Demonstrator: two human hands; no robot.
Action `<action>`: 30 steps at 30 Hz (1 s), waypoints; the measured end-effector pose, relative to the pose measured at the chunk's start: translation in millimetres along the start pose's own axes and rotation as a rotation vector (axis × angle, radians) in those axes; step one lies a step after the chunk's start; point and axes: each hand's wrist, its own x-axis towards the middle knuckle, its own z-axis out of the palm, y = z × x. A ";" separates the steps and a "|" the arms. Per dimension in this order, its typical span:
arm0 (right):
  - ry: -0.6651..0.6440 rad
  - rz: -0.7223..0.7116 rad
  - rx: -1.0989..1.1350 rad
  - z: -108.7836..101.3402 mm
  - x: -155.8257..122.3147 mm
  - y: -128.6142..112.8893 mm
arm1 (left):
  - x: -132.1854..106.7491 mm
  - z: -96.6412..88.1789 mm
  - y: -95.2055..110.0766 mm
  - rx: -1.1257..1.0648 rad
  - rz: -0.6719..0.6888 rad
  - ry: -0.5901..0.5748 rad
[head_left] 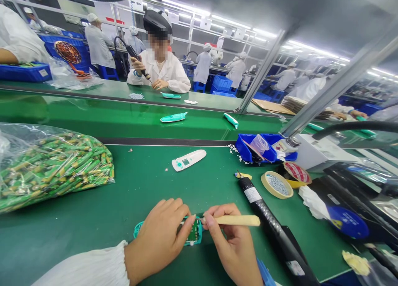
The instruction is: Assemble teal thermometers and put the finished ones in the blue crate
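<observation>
On the green bench in front of me lies a teal plastic housing (137,229) with a green circuit board (195,233) in it. My left hand (163,232) is closed over the housing, its thumb and fingertips gripping it near the board; the palm hides much of it. Between the thumb and fingers of my right hand (231,240) is a thin tool with a pale yellow handle (239,220). Its tip meets the right end of the housing, by my left fingertips; the exact contact is too small to see. Farther up rests a white device shell (194,158) with a small screen.
A plastic bag of green boards (62,166) lies left. On the right are a black electric screwdriver (267,219), a round dish of screws (276,184) and blue bins (255,149). Teal housings (173,117) sit on the green conveyor; a co-worker (158,66) works beyond it.
</observation>
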 end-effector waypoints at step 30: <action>-0.038 -0.086 -0.099 0.6 -0.8 4.1 | 0.0 -1.3 2.3 -0.069 -0.042 -0.017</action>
